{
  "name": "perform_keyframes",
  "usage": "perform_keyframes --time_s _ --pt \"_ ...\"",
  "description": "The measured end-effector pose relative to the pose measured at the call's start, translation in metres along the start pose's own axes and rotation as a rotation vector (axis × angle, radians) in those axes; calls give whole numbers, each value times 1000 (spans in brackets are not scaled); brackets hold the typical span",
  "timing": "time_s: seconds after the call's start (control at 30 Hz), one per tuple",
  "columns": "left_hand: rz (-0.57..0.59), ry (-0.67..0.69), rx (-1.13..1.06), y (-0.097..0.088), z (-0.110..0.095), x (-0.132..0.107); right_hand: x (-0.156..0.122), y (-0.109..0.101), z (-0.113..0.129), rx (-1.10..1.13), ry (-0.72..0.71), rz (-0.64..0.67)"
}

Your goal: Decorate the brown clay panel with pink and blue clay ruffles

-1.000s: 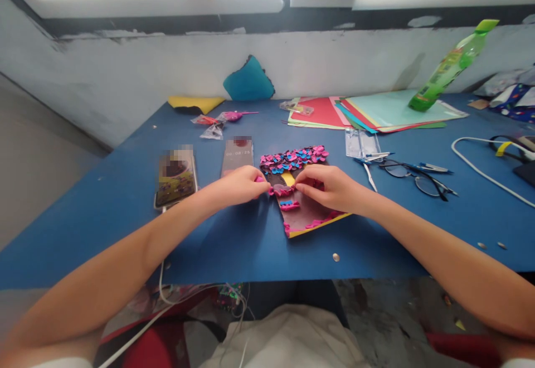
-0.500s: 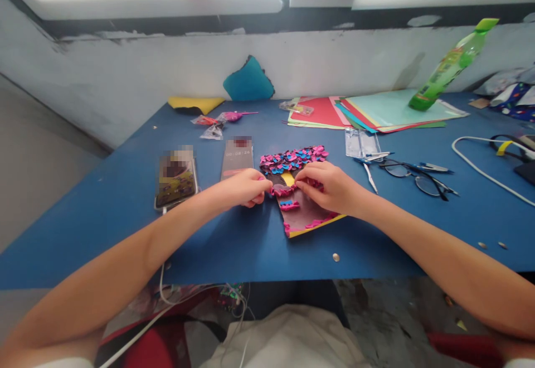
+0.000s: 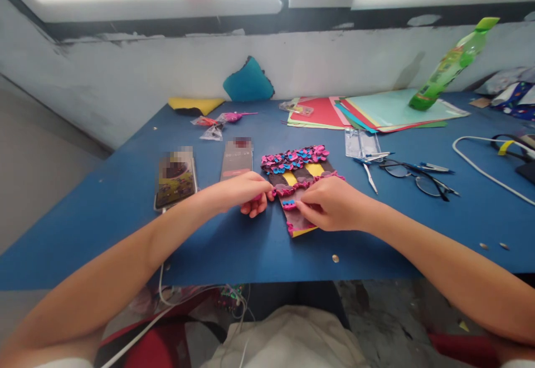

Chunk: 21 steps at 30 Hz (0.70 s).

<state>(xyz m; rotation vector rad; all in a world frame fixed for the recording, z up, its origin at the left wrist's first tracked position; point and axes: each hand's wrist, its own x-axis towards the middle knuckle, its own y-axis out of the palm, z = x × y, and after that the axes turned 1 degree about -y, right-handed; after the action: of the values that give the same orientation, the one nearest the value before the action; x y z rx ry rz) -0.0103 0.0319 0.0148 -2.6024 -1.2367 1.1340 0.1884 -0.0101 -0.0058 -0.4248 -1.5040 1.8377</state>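
Note:
A craft card (image 3: 298, 174) with brown and yellow stripes lies on the blue table (image 3: 125, 201), covered at its far end with pink and blue paper petals. My left hand (image 3: 246, 190) rests at the card's left edge, fingers curled, its tips pinching at a pink frill. My right hand (image 3: 330, 203) lies over the card's near right part, fingers bent and pressed together at a small blue and pink piece. What the fingertips hold is too small to make out.
Two phones (image 3: 175, 177) (image 3: 237, 157) lie left of the card. Glasses (image 3: 412, 175), a pen and tweezers sit to the right. Coloured paper sheets (image 3: 376, 112) and a green bottle (image 3: 453, 64) are at the back right. A white cable (image 3: 480, 170) runs at the far right.
My right hand has slid toward me, down the card, uncovering the striped middle and a pink frill row. My left hand shifted slightly nearer.

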Motion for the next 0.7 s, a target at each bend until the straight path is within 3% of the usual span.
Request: perform_keyframes --time_s 0.2,0.57,0.7 --pt "-7 91 -44 0 0 1 0 -1 10 112 -19 113" --pt "-92 245 173 7 11 7 1 0 15 226 -28 150" --pt "-134 189 184 5 12 7 -1 -7 11 288 -54 128"
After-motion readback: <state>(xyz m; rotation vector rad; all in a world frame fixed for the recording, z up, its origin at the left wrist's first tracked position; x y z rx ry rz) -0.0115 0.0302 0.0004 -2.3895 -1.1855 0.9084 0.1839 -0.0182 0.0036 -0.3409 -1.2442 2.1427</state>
